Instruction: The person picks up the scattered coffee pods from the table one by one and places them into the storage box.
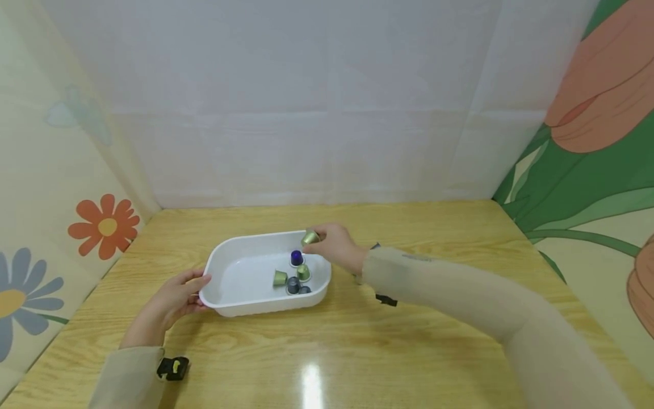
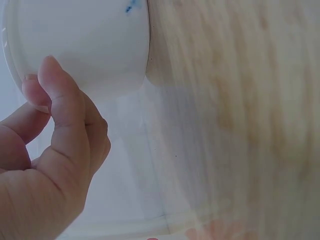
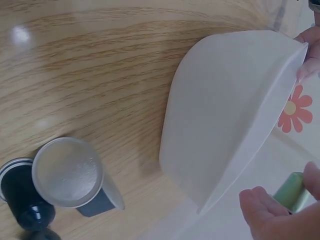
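- My right hand (image 1: 334,247) pinches a green pod (image 1: 309,237), fingers closed in against its sides. My left hand (image 1: 181,295) holds the white tray (image 1: 240,272) by its left edge, thumb on the rim.
- The green pod is up by the tray's far right corner.
- Five more pods (image 1: 293,285) sit in the tray toward its right edge. Other pods (image 3: 67,172) are outside it on the worktop (image 1: 255,352).
- I think the green pod is light, slippery and easy to dent, so I'd hold its sides gently.
- I can't read any words or brands; a blue mark (image 2: 131,6) on the tray is too blurry.
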Tool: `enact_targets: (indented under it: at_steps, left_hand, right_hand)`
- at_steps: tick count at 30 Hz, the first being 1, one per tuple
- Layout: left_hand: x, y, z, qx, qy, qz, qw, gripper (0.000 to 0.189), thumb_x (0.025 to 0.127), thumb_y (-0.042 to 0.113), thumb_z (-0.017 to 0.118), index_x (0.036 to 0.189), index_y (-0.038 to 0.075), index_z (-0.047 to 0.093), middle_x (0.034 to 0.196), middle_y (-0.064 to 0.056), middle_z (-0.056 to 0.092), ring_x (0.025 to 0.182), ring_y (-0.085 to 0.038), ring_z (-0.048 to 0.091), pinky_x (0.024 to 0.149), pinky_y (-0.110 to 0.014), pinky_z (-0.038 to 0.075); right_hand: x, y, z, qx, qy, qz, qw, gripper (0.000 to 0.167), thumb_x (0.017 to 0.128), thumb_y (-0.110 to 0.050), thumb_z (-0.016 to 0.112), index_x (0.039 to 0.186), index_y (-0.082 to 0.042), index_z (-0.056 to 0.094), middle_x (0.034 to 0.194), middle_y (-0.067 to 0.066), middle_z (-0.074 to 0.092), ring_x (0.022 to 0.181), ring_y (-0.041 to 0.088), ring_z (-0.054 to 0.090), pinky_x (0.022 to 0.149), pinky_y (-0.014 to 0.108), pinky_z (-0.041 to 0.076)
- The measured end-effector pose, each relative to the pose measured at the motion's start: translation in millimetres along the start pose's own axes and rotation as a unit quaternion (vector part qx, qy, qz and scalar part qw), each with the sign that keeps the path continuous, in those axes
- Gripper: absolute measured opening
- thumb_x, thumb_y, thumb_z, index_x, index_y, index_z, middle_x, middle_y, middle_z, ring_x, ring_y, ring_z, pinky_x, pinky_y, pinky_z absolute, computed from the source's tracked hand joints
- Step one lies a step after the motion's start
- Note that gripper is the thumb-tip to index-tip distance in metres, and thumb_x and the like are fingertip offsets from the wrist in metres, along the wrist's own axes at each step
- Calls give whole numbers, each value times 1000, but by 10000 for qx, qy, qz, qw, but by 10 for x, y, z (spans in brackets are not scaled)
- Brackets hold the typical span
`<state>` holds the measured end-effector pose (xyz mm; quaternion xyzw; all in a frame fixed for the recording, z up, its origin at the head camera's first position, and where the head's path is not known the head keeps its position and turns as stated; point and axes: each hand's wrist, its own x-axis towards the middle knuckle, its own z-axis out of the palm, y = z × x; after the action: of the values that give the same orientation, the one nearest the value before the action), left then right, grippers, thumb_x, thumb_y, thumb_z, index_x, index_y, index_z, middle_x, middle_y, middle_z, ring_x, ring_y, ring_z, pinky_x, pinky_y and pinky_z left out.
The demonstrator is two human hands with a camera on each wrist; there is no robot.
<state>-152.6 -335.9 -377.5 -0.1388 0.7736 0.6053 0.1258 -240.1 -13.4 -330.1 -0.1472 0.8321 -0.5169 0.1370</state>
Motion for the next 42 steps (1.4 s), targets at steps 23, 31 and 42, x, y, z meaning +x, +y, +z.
enact_targets:
  at_steps: [23, 31, 42]
  left_hand:
    - [15, -17, -12, -85, 0, 42, 10000, 51, 104, 24, 48, 137, -11, 30, 79, -3, 58, 67, -13, 58, 63, -27, 55]
    - [-5, -7, -8, -101, -7, 32, 9999, 49, 104, 22, 47, 136, -12, 31, 79, -3, 58, 67, -13, 58, 62, -27, 55]
    - [-1, -2, -4, -63, -32, 72, 9999, 47, 104, 23, 47, 134, -11, 33, 80, -3, 57, 67, -13, 58, 63, -27, 55]
  right_hand:
    - [29, -152, 445, -247, -458, -370, 9980, 51, 83, -6, 77, 131, 0, 58, 121, 11, 65, 105, 18, 62, 84, 23, 51]
    - [58, -240, 642, -540, -638, -490, 9953, 50, 84, -10, 77, 130, -2, 60, 124, 9, 63, 108, 15, 60, 87, 21, 48]
    - [87, -281, 887, -769, -844, -759, 9906, 48, 82, -11, 79, 126, -3, 63, 121, 6, 66, 107, 12, 59, 90, 18, 44]
